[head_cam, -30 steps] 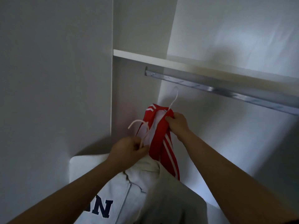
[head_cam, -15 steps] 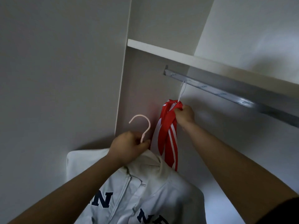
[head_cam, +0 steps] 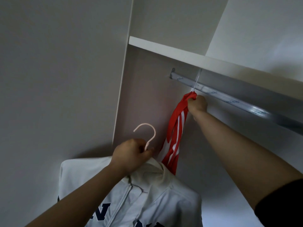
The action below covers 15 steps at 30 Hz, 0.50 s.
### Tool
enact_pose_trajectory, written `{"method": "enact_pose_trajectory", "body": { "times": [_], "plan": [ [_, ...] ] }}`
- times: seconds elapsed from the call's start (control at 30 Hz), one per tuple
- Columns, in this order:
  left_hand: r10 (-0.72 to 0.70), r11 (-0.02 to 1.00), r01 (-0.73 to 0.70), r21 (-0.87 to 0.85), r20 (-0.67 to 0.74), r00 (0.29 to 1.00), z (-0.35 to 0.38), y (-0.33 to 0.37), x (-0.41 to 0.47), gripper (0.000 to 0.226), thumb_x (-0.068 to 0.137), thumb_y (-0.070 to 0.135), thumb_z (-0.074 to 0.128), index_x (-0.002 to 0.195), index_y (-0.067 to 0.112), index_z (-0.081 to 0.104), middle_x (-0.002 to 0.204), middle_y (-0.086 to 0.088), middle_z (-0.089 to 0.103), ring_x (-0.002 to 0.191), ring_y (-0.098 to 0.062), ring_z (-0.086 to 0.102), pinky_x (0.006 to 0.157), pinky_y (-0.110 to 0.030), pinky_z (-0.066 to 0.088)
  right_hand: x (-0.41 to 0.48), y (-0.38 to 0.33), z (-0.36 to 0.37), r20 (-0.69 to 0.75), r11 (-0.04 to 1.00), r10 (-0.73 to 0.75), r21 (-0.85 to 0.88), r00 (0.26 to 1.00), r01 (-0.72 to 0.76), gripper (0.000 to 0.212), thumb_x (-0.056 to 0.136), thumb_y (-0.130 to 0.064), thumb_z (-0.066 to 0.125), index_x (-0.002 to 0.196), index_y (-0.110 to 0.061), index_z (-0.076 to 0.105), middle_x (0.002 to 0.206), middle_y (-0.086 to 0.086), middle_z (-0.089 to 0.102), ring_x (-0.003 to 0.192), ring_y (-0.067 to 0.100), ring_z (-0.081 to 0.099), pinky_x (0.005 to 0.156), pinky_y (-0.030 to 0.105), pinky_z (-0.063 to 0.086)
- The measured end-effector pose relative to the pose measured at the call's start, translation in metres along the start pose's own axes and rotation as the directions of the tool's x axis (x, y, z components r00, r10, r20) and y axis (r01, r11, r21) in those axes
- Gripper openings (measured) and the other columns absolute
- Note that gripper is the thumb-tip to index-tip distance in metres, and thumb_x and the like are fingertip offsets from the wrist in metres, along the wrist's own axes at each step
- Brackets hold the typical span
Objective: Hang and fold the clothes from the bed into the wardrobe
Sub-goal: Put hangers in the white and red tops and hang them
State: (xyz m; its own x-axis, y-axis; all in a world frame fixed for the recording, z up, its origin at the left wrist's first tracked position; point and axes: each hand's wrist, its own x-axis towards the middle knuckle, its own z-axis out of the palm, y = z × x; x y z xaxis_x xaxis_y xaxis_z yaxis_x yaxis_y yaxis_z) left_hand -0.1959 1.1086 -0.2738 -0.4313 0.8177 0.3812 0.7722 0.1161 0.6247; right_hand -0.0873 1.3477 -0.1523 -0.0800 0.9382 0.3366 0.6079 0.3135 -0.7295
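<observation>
A red garment with white stripes (head_cam: 176,128) hangs on a white hanger whose hook (head_cam: 196,81) sits over the metal wardrobe rail (head_cam: 232,99). My right hand (head_cam: 197,104) grips the top of this garment just under the rail. Lower left, my left hand (head_cam: 132,154) is closed around the neck of a pale pink hanger (head_cam: 147,133) that carries a white zip jacket with dark blue letters (head_cam: 139,199). That hanger's hook points up, free of the rail.
A white shelf (head_cam: 172,49) runs just above the rail. The wardrobe's left side panel (head_cam: 144,95) stands close behind both garments. The rail stretches bare to the right.
My right hand has lifted the red garment up and right until its hook went over the rail. My left hand has stayed low with the white jacket.
</observation>
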Motion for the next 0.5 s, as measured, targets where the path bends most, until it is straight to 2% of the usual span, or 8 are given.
{"method": "enact_pose_trajectory", "body": {
  "times": [0.23, 0.37, 0.43, 0.5],
  "plan": [
    [-0.038, 0.999, 0.037, -0.006, -0.011, 0.999, 0.004, -0.005, 0.010, 0.039, 0.080, 0.045, 0.062, 0.065, 0.012, 0.052, 0.055, 0.000, 0.051, 0.058, -0.016, 0.053, 0.049, -0.024, 0.030, 0.009, 0.024, 0.030, 0.079, 0.992, 0.125, -0.004, 0.989, -0.126, 0.039, 0.098, -0.022, 0.042, 0.111, 0.009, 0.064, 0.115, 0.029, 0.063, 0.108, 0.040, 0.061, 0.097, 0.046, 0.047],
    [-0.063, 0.997, 0.063, -0.040, 0.006, 0.998, 0.001, -0.008, 0.011, 0.038, 0.080, 0.041, 0.063, 0.061, 0.012, 0.048, 0.050, 0.001, 0.047, 0.052, -0.015, 0.048, 0.048, -0.026, 0.031, 0.001, 0.025, 0.039, 0.213, 0.978, 0.180, 0.068, 0.960, -0.199, 0.037, 0.097, -0.020, 0.045, 0.118, 0.006, 0.059, 0.121, 0.026, 0.061, 0.111, 0.038, 0.061, 0.098, 0.045, 0.049],
    [-0.054, 0.997, 0.056, -0.050, 0.037, 0.998, -0.001, -0.006, 0.010, 0.040, 0.080, 0.041, 0.061, 0.055, 0.014, 0.045, 0.047, 0.002, 0.045, 0.048, -0.013, 0.044, 0.047, -0.026, 0.030, -0.012, 0.020, 0.031, 0.240, 0.983, 0.167, 0.028, 0.956, -0.179, 0.038, 0.094, -0.020, 0.048, 0.124, 0.003, 0.056, 0.123, 0.023, 0.061, 0.112, 0.035, 0.060, 0.094, 0.036, 0.049],
    [-0.039, 0.997, 0.045, -0.070, 0.082, 0.996, -0.005, -0.004, 0.007, 0.043, 0.080, 0.045, 0.057, 0.049, 0.019, 0.039, 0.043, 0.006, 0.043, 0.042, -0.009, 0.039, 0.046, -0.025, 0.027, -0.038, 0.016, 0.017, 0.258, 0.997, 0.074, -0.011, 0.963, -0.073, 0.037, 0.093, -0.019, 0.052, 0.123, 0.001, 0.055, 0.114, 0.018, 0.064, 0.104, 0.030, 0.062, 0.082, 0.029, 0.046]
  ]
}}
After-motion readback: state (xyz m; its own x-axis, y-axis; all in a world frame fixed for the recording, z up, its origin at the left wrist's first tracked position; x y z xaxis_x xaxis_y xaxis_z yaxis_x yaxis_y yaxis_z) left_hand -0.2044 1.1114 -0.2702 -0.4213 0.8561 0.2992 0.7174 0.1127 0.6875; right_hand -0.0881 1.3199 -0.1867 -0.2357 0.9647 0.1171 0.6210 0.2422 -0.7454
